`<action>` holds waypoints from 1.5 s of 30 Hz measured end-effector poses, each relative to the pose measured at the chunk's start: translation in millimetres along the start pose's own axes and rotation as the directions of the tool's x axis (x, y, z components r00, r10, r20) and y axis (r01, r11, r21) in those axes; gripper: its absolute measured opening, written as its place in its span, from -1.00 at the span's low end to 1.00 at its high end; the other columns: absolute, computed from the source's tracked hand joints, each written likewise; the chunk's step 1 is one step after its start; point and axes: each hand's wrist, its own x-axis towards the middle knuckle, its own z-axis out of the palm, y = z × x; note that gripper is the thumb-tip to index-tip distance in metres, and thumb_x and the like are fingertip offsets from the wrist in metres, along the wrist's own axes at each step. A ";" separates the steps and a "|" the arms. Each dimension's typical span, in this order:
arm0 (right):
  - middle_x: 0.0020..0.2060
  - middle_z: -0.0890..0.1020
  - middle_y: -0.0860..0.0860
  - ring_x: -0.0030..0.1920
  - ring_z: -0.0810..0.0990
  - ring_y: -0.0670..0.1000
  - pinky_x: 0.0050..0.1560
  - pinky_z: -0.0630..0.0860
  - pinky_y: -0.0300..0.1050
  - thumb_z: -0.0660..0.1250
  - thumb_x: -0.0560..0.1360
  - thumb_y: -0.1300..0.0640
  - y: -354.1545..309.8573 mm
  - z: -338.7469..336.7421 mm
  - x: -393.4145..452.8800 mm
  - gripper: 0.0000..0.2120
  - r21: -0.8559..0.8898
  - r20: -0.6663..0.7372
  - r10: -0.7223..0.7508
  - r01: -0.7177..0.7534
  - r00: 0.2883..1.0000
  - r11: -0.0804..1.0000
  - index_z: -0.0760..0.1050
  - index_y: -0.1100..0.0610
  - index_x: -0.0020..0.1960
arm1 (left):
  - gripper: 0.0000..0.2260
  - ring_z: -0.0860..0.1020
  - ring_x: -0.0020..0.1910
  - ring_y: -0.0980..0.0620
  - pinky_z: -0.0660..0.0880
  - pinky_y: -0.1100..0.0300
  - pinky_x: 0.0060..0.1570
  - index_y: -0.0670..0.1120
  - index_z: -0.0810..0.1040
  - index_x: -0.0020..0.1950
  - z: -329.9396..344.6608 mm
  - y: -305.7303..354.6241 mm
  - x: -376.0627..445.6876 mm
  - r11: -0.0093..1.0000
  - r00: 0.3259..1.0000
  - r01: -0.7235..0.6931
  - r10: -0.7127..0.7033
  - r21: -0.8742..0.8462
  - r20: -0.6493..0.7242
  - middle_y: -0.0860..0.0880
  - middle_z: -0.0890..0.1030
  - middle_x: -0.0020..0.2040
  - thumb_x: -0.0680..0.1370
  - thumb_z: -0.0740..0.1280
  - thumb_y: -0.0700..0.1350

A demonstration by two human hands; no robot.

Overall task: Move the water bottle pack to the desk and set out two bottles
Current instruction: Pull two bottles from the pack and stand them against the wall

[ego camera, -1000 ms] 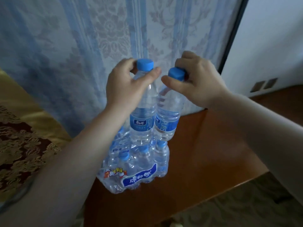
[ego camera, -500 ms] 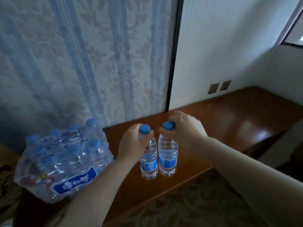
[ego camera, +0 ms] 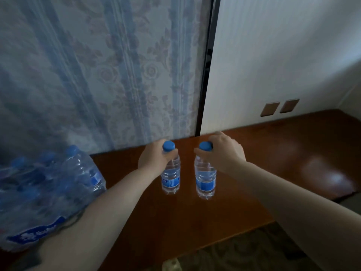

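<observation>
Two clear water bottles with blue caps and blue labels stand upright on the brown wooden desk. My left hand grips the neck of the left bottle. My right hand holds the right bottle at its cap. A hand's width of bare desk separates the two bottles. The shrink-wrapped water bottle pack sits on the desk's left end, partly behind my left forearm.
A blue patterned curtain hangs behind the desk's left part. A white wall with two brown socket plates runs behind the right part. Patterned carpet lies below the desk's front edge.
Both bottles came out of the pack area and down onto the desk to the right of it. Since half a second ago they have moved apart from each other.
</observation>
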 end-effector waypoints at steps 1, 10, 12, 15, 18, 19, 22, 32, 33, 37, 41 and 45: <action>-0.26 0.46 -0.09 -0.37 0.48 -0.09 -0.40 0.46 -0.15 0.33 0.38 -0.30 2.5 3.5 13.9 -0.63 0.001 -0.005 0.003 -0.003 1.000 1.000 0.50 0.02 -0.19 | -0.81 0.52 -0.28 0.05 0.41 0.15 -0.29 -0.07 0.57 -0.05 1.2 -0.5 14.8 1.000 1.000 0.000 0.000 0.010 0.005 0.07 0.54 -0.28 0.52 0.38 0.05; -0.12 0.45 0.02 -0.25 0.52 0.05 -0.29 0.47 -0.02 0.29 0.45 -0.24 -0.1 37.3 127.0 -0.59 0.009 0.077 -0.020 0.020 0.997 1.000 0.47 0.14 -0.09 | -0.80 0.59 0.01 -0.10 0.53 -0.06 0.07 -0.15 0.57 0.05 12.8 -3.8 128.9 0.997 0.996 0.069 -0.071 0.028 0.054 -0.10 0.61 0.04 0.51 0.42 -0.05; -0.10 0.44 0.03 -0.24 0.52 0.07 -0.27 0.47 0.00 0.28 0.47 -0.23 -1.4 43.2 149.0 -0.59 0.025 0.079 -0.057 0.055 0.995 0.998 0.46 0.15 -0.06 | -0.75 0.54 0.05 -0.11 0.46 0.02 0.11 -0.20 0.57 0.09 13.8 -2.4 149.6 0.995 0.996 0.063 -0.068 0.072 0.056 -0.13 0.50 0.13 0.51 0.42 -0.07; -0.11 0.41 0.02 -0.26 0.50 0.05 -0.32 0.42 -0.03 0.26 0.48 -0.23 -5.6 50.4 177.1 -0.59 0.005 0.088 -0.104 0.104 0.991 0.995 0.46 0.14 -0.04 | -0.72 0.52 0.10 -0.14 0.41 0.05 0.16 -0.21 0.58 0.16 10.7 0.7 172.5 0.990 0.992 0.120 -0.123 0.071 0.035 -0.17 0.44 0.19 0.51 0.43 -0.10; -0.10 0.41 0.01 -0.34 0.44 0.01 -0.36 0.39 -0.05 0.26 0.49 -0.22 -10.2 58.5 197.5 -0.62 -0.018 0.094 -0.131 0.133 0.987 0.991 0.42 0.11 -0.06 | -0.73 0.52 0.11 -0.15 0.42 0.02 0.17 -0.21 0.58 0.16 10.5 2.7 187.3 0.986 0.988 0.154 -0.154 0.062 -0.002 -0.18 0.45 0.19 0.50 0.43 -0.14; -0.10 0.41 0.01 -0.36 0.41 -0.01 -0.38 0.37 -0.06 0.26 0.49 -0.22 -10.3 61.1 202.2 -0.63 -0.027 0.101 -0.136 0.140 0.986 0.990 0.41 0.11 -0.05 | -0.74 0.52 0.11 -0.15 0.43 0.02 0.17 -0.21 0.58 0.16 11.4 2.6 192.1 0.986 0.988 0.156 -0.155 0.066 -0.008 -0.18 0.46 0.19 0.50 0.43 -0.14; -0.08 0.38 -0.01 -0.38 0.39 -0.03 -0.42 0.32 -0.11 0.25 0.50 -0.21 -6.5 68.0 212.7 -0.62 -0.032 0.126 -0.142 0.147 0.982 0.989 0.42 0.12 0.01 | -0.74 0.51 0.12 -0.14 0.42 0.02 0.20 -0.21 0.57 0.17 12.5 -1.7 204.6 0.978 0.982 0.187 -0.188 0.095 -0.005 -0.18 0.46 0.20 0.51 0.42 -0.15; -0.02 0.40 0.02 -0.29 0.45 0.03 -0.42 0.32 -0.10 0.25 0.51 -0.20 -5.8 74.1 234.5 -0.59 -0.050 0.145 -0.224 0.234 0.964 0.971 0.43 0.15 0.08 | -0.79 0.45 -0.05 -0.02 0.33 0.17 0.02 -0.22 0.61 0.07 -2.9 -26.1 223.2 0.983 0.992 0.117 -0.121 0.145 0.023 -0.07 0.42 0.01 0.48 0.46 -0.18; -0.04 0.38 0.01 -0.30 0.44 0.03 -0.46 0.27 -0.14 0.25 0.51 -0.19 -6.5 75.5 235.3 -0.59 -0.053 0.144 -0.238 0.247 0.961 0.967 0.43 0.15 0.07 | -0.78 0.46 -0.04 -0.02 0.36 0.15 0.02 -0.22 0.61 0.07 -3.2 -26.1 224.4 0.983 0.993 0.107 -0.112 0.149 0.028 -0.08 0.43 0.02 0.47 0.46 -0.18; -0.02 0.38 0.02 -0.32 0.40 0.03 -0.53 0.11 -0.18 0.25 0.52 -0.19 -8.2 83.8 238.2 -0.60 -0.050 0.134 -0.234 0.243 0.963 0.969 0.43 0.15 0.06 | -0.71 0.52 -0.01 -0.05 0.45 0.05 0.09 -0.18 0.61 0.14 0.5 -27.6 225.8 0.979 0.993 0.116 -0.120 0.165 0.012 -0.11 0.53 0.06 0.44 0.50 -0.17; 0.03 0.43 0.05 -0.33 0.39 0.01 -0.53 0.09 -0.20 0.26 0.52 -0.18 -10.5 89.3 239.5 -0.61 -0.034 0.112 -0.213 0.218 0.971 0.975 0.44 0.15 0.06 | -0.64 0.60 0.08 -0.06 0.55 0.00 0.15 -0.12 0.58 0.21 5.2 -27.0 225.1 0.983 0.989 0.145 -0.141 0.109 -0.038 -0.11 0.64 0.15 0.43 0.51 -0.17; 0.05 0.45 0.05 -0.29 0.43 0.03 -0.49 0.21 -0.20 0.25 0.50 -0.21 -7.8 91.1 236.8 -0.59 0.033 0.123 -0.151 0.148 0.981 0.988 0.41 0.12 0.11 | -0.62 0.59 0.12 -0.02 0.56 0.00 0.12 -0.02 0.55 0.21 12.3 -26.9 218.0 0.982 0.980 0.167 -0.156 0.090 -0.123 -0.03 0.64 0.17 0.42 0.51 -0.15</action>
